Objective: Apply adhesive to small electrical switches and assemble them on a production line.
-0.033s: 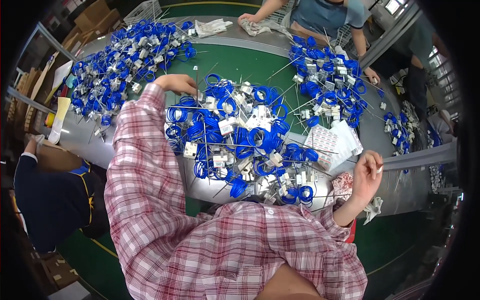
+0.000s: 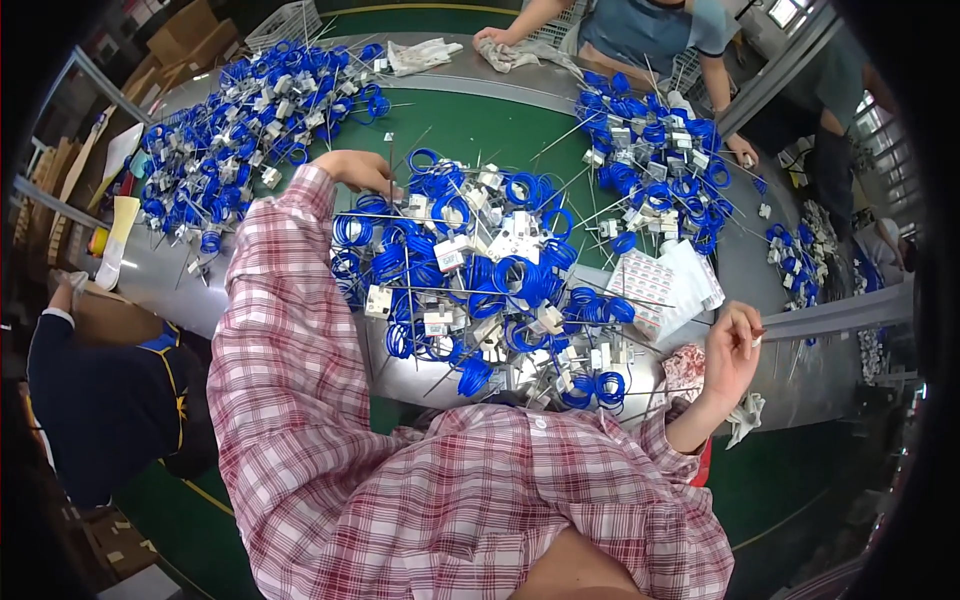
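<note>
A heap of small white and metal boxy units (image 2: 452, 252) with coiled blue tubes (image 2: 517, 276) and thin metal rods lies on the table before me. At its far left edge, my left hand (image 2: 355, 170) reaches down with bent fingers close together. A thin rod stands up beside its fingertips; what they grip is partly hidden. My right hand (image 2: 733, 350) is raised at the right, above the table's near side, fingers curled in a pinch. Between thumb and finger shows a small white piece, too small to name surely. Close to that hand lies a sheet of red-and-white labels (image 2: 642, 284).
More blue-coiled units form a far left heap (image 2: 265, 115) and a right heap (image 2: 655, 165). A co-worker (image 2: 645, 40) stands across the table, another person (image 2: 110, 390) at the left. White cloths (image 2: 422, 56) lie at the far edge. A metal rail (image 2: 840, 315) crosses at right.
</note>
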`<state>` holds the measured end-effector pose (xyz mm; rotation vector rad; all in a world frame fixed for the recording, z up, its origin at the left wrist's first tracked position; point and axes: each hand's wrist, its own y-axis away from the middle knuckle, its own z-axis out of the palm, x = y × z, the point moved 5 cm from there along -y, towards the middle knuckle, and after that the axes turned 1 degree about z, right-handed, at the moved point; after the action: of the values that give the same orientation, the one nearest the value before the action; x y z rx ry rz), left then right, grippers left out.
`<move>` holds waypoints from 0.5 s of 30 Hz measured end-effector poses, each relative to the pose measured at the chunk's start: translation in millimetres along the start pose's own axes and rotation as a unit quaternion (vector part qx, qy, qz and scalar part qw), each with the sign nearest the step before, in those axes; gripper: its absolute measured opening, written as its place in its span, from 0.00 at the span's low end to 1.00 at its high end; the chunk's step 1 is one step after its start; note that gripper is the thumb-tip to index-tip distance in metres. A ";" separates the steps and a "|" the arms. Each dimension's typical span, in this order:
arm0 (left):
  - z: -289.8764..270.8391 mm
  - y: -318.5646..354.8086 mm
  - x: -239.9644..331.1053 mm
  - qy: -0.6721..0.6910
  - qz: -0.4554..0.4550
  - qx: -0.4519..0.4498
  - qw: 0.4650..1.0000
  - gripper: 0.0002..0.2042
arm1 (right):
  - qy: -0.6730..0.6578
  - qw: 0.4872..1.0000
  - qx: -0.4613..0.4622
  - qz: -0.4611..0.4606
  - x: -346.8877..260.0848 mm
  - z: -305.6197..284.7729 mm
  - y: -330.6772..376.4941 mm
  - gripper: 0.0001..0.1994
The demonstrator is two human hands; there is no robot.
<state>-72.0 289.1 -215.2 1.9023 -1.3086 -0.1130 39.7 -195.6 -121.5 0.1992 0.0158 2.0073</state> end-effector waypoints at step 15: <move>-44.7 37.2 11.0 0.021 0.105 0.305 0.946 0.18 | -0.154 0.986 0.064 0.010 -8.0 -16.6 -10.7 0.06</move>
<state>-73.0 300.0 -157.1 2.2257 -1.6340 0.4938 50.2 -196.9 -140.0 0.5915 -0.0538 1.9773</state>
